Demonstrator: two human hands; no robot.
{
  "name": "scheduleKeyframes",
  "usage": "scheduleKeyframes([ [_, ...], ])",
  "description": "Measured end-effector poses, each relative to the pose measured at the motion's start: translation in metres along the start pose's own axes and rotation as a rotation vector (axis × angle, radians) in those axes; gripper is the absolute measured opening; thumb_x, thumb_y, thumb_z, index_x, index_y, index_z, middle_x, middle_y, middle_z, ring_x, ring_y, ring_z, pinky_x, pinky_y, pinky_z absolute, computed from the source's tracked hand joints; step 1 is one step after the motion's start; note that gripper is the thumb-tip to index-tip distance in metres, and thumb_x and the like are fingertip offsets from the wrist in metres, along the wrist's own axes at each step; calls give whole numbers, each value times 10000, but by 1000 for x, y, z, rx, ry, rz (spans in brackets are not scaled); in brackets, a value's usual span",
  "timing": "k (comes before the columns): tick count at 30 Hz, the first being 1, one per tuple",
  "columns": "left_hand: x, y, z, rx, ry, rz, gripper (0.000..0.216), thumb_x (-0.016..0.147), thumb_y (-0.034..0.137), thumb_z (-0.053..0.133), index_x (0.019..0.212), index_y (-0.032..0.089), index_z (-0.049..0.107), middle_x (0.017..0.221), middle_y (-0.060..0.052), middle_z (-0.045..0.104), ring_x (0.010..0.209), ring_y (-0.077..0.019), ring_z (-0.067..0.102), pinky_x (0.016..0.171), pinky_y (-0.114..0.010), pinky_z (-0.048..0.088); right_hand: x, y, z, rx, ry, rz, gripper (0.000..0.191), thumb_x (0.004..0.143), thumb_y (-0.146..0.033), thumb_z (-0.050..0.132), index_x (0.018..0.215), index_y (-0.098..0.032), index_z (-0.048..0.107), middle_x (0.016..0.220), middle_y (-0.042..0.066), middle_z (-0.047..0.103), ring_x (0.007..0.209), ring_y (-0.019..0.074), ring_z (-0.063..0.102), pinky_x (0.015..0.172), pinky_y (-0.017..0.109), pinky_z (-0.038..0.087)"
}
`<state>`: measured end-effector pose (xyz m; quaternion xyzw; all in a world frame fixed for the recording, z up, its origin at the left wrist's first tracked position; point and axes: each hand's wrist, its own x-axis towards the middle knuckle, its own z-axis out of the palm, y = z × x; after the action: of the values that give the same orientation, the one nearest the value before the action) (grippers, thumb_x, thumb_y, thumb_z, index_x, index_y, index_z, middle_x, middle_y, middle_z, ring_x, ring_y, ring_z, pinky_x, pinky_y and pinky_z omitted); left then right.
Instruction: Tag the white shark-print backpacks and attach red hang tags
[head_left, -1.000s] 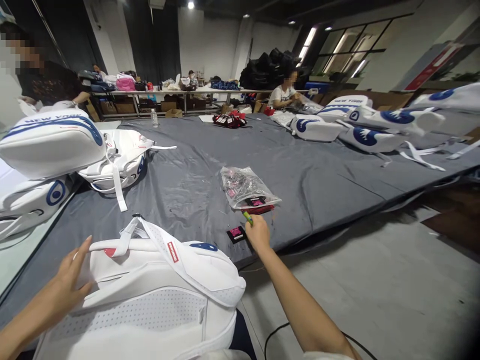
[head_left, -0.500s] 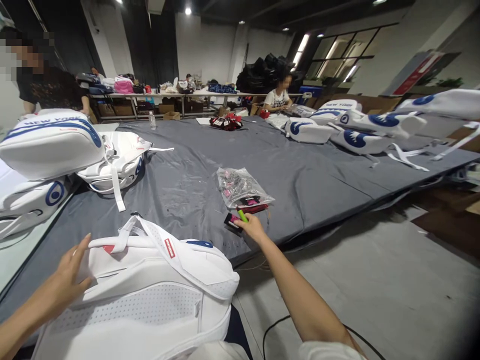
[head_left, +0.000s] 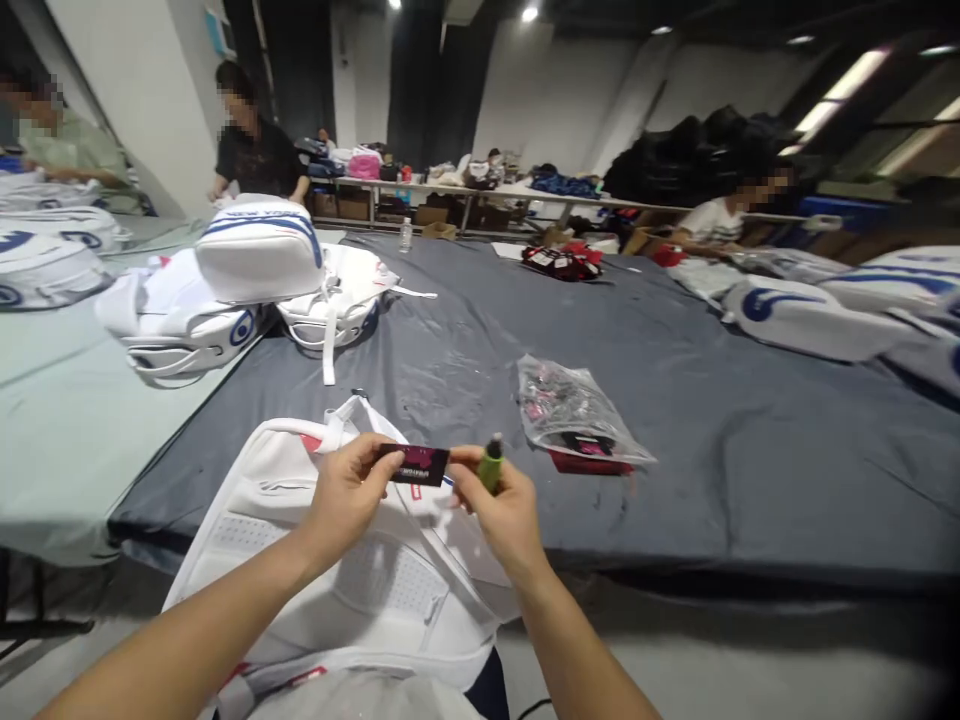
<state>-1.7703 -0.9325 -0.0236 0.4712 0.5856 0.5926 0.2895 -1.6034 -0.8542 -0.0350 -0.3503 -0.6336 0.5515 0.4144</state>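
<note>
Above the white backpack (head_left: 360,570), my left hand (head_left: 349,490) pinches one end of a black card tag (head_left: 420,466) with pink print. My right hand (head_left: 502,510) is closed around a green pen-like tool (head_left: 491,468) with a dark tip pointing up. Its thumb and fingertips also meet the tag's other end. The backpack leans against the table edge in front of me, its padded back and straps facing up. A clear plastic bag (head_left: 570,400) of similar tags lies on the table beyond my right hand.
Dark cloth covers the table (head_left: 465,320). White and blue backpacks are piled at the left (head_left: 259,245) and right (head_left: 795,320). A bundle of red and black tags (head_left: 562,262) and a bottle (head_left: 406,235) stand farther back. Several people sit or stand around.
My right hand has come back from beside the plastic bag with the tag and green tool. My left hand has left the backpack's edge and taken the tag's end. The view has swung left.
</note>
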Motion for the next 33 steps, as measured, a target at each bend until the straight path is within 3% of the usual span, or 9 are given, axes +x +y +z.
scheduleKeyframes([
  [3,-8,-9,-5,-224,222,-70,299,818,439,715,909,172,618,725,20,660,643,-104,621,566,-211,574,-4,11,21,106,39,58,318,758,-466,743,903,-184,724,822,54,728,509,110,558,467,235,396],
  [8,-28,-20,-13,-340,279,-105,351,778,465,754,821,171,568,726,28,635,622,-84,611,555,-199,592,-8,22,62,129,-45,-1,272,788,-443,718,732,-181,677,642,12,644,537,120,543,506,240,403],
  [11,-41,-29,-21,-339,342,-111,350,776,459,760,788,170,562,732,33,614,608,-75,601,554,-193,590,-7,20,80,115,-95,21,272,785,-448,721,779,-180,676,676,17,656,514,111,520,488,238,385],
  [16,-60,-44,-39,-314,389,-145,303,816,440,727,811,173,583,756,14,629,624,-98,616,566,-229,599,-5,16,102,122,-221,108,302,772,-472,727,837,-188,648,537,-28,580,452,111,480,448,227,346],
  [19,-71,-52,-58,-96,416,8,214,878,393,665,880,185,616,953,-55,681,819,-160,677,665,-276,609,2,8,109,63,-232,43,245,767,-426,713,825,-196,650,546,-34,578,471,124,503,471,242,373],
  [22,-80,-60,-88,323,583,278,278,897,325,648,1147,216,596,1305,-121,595,1235,-247,574,1006,-426,525,21,-4,112,-158,-194,-176,189,826,-385,648,774,-204,657,557,-36,556,523,127,502,543,252,384],
  [25,-84,-72,-118,644,641,217,515,896,359,649,1355,213,468,1452,-158,492,1376,-290,457,1144,-520,379,42,-16,121,-527,-436,-323,150,858,-276,602,736,-204,653,606,-25,582,580,129,510,579,244,344],
  [29,-83,-89,-137,788,365,-33,774,858,461,674,1490,178,329,1452,-178,517,1320,-316,529,1063,-484,474,53,-22,150,-1117,-872,-339,118,827,-149,603,798,-212,699,720,19,680,679,165,589,577,262,265],
  [33,-83,-99,-139,795,351,-4,787,835,481,696,1482,194,351,1433,-155,549,1301,-305,557,1059,-451,486,52,-14,179,-1312,-1027,-346,116,882,-240,616,849,-199,719,776,70,707,730,200,629,572,288,247],
])
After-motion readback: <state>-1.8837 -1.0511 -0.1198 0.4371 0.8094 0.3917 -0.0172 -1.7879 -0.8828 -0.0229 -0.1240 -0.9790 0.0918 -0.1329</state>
